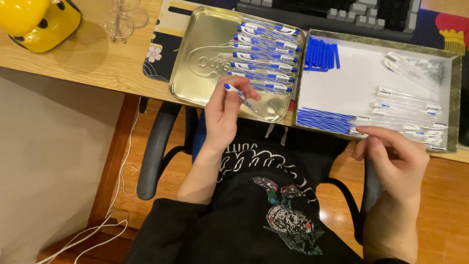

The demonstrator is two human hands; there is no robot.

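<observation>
Holding a finished pen [239, 94] between the fingers of the left hand [223, 115], just over the near edge of the gold metal tray [195, 63]. Pinching with the right hand [391, 149] at clear pen barrels [405, 110] by the near rim of the white box [342, 73]. Lying already in the tray, about a dozen assembled pens [266, 54]. Waiting in the box, blue refills [320, 120], blue caps [321, 54] and several barrels. Looking roughly halfway done, judging from the worktop [88, 58].
</observation>
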